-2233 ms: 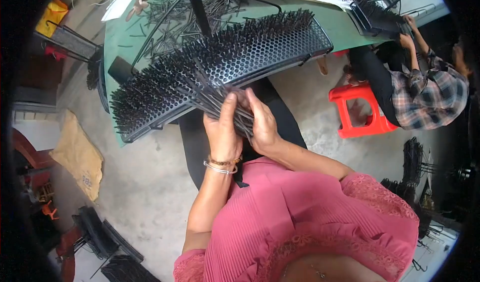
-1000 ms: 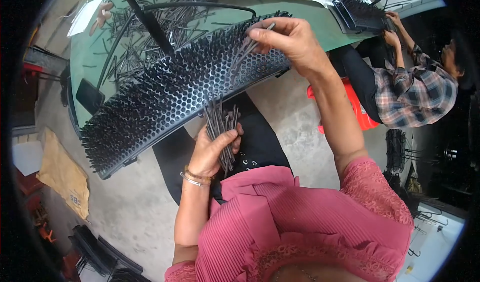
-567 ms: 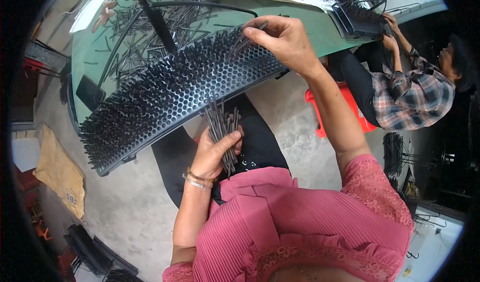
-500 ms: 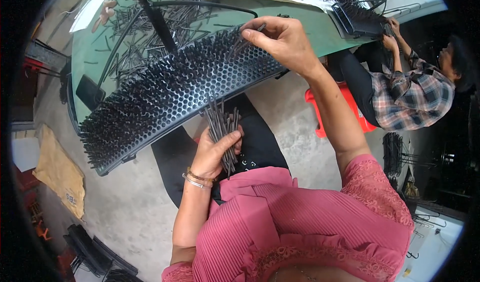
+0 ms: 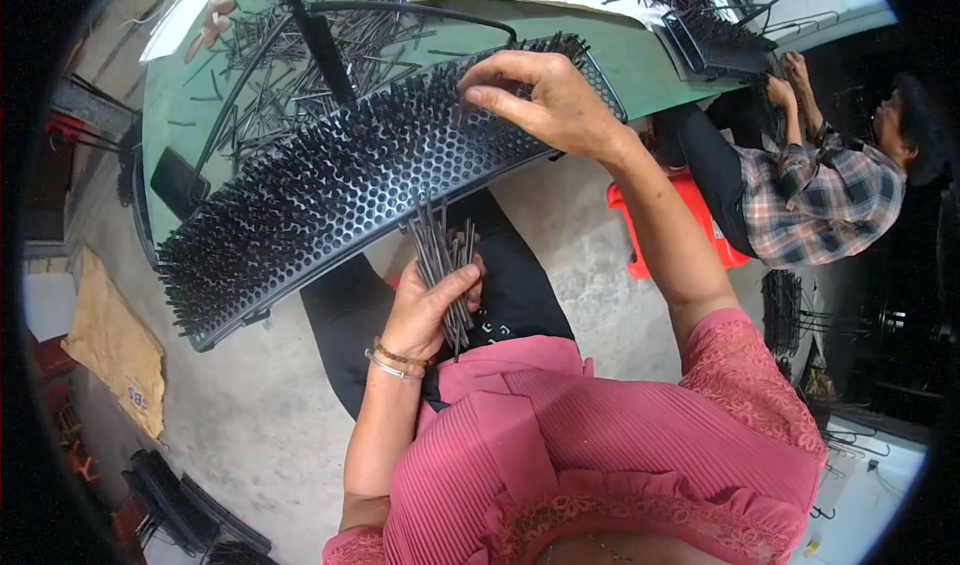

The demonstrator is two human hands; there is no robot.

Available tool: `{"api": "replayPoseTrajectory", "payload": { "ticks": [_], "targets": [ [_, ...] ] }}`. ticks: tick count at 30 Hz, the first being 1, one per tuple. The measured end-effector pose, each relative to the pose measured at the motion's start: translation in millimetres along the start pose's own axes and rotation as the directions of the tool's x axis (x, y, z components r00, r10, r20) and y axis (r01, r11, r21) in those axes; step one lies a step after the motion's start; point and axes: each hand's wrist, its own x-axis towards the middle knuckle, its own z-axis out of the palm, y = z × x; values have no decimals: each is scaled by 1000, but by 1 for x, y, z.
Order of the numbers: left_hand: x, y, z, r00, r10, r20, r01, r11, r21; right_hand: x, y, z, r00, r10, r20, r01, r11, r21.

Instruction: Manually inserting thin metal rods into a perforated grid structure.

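Note:
My left hand is closed around a bundle of thin dark rods, which point up in front of my lap. Above it, a long panel full of round holes slants across the table edge. Many short dark rods stand upright in its holes, thickest along the far side and the left end. Over the panel's right half hangs my right hand, thumb and forefinger bent close together among the standing rods. Whatever lies between those fingertips is too small and blurred to make out.
Loose dark rods lie scattered over the green table, behind a black metal frame. At the right a co-worker in a checked shirt sits by another rod-filled panel. A red stool stands between us.
My right hand has shifted slightly left and down toward the standing rods; the rod seen at its fingers before no longer shows clearly. My left hand and its bundle stay put.

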Motion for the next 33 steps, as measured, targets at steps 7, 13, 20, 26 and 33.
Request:
{"api": "replayPoseTrajectory", "payload": {
  "ticks": [7, 13, 20, 26, 33],
  "targets": [
    [0, -2, -2, 1000, -4, -6, 4, 1000, 5, 3, -3, 5, 997, -55, 63, 57, 998, -23],
    [0, 0, 1, 1000, 6, 14, -5, 999, -48, 2, -7, 7, 993, -97, 70, 102, 992, -69],
    [-3, 1, 3, 1000, -1, 9, 1, 1000, -11, -2, -1, 13, 991, -120, 59, 125, 988, -91],
    [-3, -1, 4, 1000, -12, 10, 12, 1000, -3, -9, 0, 28, 987, -158, -7, 155, 975, -162],
    [-5, 0, 7, 1000, -14, 14, 14, 1000, 11, -14, -5, 35, 977, -211, -21, 197, 938, -285]
  ]
}}
